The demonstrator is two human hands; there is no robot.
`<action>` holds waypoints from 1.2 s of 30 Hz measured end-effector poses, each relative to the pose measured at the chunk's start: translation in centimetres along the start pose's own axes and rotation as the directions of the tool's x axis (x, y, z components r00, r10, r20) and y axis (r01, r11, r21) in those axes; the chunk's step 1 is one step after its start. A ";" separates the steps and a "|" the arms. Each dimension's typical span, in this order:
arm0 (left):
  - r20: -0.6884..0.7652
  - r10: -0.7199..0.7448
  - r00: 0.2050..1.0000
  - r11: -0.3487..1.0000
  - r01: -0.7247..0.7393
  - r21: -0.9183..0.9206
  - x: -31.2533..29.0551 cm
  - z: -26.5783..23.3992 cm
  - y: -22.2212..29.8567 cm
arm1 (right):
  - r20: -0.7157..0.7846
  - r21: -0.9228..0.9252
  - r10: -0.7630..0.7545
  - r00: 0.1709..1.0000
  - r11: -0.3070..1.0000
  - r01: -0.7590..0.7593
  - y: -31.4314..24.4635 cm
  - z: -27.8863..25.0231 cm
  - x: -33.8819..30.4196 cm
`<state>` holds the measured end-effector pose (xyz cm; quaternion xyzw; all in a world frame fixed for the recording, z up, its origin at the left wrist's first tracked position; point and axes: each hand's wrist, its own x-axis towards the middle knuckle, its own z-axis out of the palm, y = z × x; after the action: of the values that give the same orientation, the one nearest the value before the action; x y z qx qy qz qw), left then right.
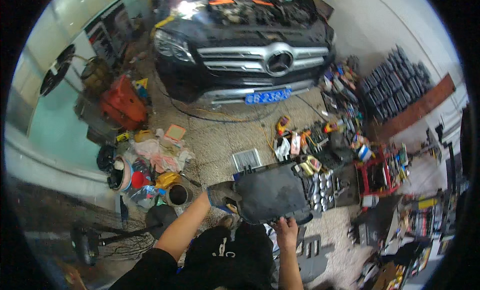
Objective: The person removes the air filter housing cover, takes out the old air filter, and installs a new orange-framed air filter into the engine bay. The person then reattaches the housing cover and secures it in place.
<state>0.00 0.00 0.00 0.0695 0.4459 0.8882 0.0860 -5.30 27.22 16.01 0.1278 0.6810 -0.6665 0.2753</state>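
A black, flat rectangular plastic piece with rounded corners (pixel 272 192), like a case lid or tray, is in front of my body. My left hand (pixel 223 196), in a dark glove, is closed round its left edge. A small yellow-orange bit shows below those gloved fingers; I cannot make out what it is. Bare, my right hand (pixel 286 230) grips the near edge, its fingertips on the rim. Just right of the piece lies a set of shiny sockets (pixel 321 190), partly covered by it. What lies under the piece is hidden.
A black car (pixel 245 50) with its bonnet raised stands ahead. Tools and a yellow meter (pixel 283 124) cover the floor to the right, near a red frame (pixel 375 172). A framed filter (pixel 246 159) lies beyond the piece. Rags (pixel 157 150) and a round container (pixel 178 195) are left.
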 end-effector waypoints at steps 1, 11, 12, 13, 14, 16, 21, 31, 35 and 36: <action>-0.125 -0.093 0.988 0.979 0.068 -0.193 0.8 -0.2 2.4 | 0.037 -0.018 -0.007 0.999 1.000 0.008 0.0 0.0 2.2; -0.461 -0.383 0.801 0.729 0.568 0.382 -11.5 -13.8 26.2 | 0.290 0.194 -0.264 0.920 0.957 0.213 5.2 24.6 6.4; -0.455 -0.381 0.805 0.729 0.564 0.388 -11.0 -14.2 27.1 | 0.293 0.173 -0.322 0.901 0.944 0.281 3.4 25.4 6.1; -0.449 -0.384 0.807 0.733 0.562 0.383 -10.7 -14.3 27.4 | 0.295 0.143 -0.300 0.907 0.953 0.268 3.6 25.5 6.9; -0.440 -0.391 0.808 0.738 0.561 0.375 -10.6 -14.3 27.8 | 0.295 0.116 -0.280 0.914 0.960 0.256 4.3 25.5 8.0; -0.430 -0.387 0.816 0.754 0.548 0.362 -9.8 -15.5 28.6 | 0.315 0.058 -0.245 0.917 0.969 0.239 2.8 26.5 9.4; -0.416 -0.299 0.859 0.747 0.482 0.458 -5.2 -21.1 31.4 | 0.276 0.214 -0.225 0.935 0.962 0.168 -2.8 31.0 12.8; -0.341 -0.186 0.921 0.458 0.388 0.800 12.5 -42.4 39.6 | 0.158 0.269 -0.297 0.942 0.931 0.248 -14.9 42.1 28.8; -0.315 -0.014 0.949 0.680 0.240 0.692 15.8 -45.9 45.2 | 0.262 0.274 -0.334 0.905 0.925 0.262 -20.6 47.4 35.5; -0.331 0.059 0.942 0.746 0.179 0.642 15.1 -47.7 45.8 | 0.315 0.282 -0.327 0.891 0.929 0.241 -21.7 49.7 36.6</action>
<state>-28.45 -60.86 9.29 -0.0688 0.7418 0.6670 0.0089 -36.69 -30.12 16.21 -0.0650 0.5472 -0.7876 0.2758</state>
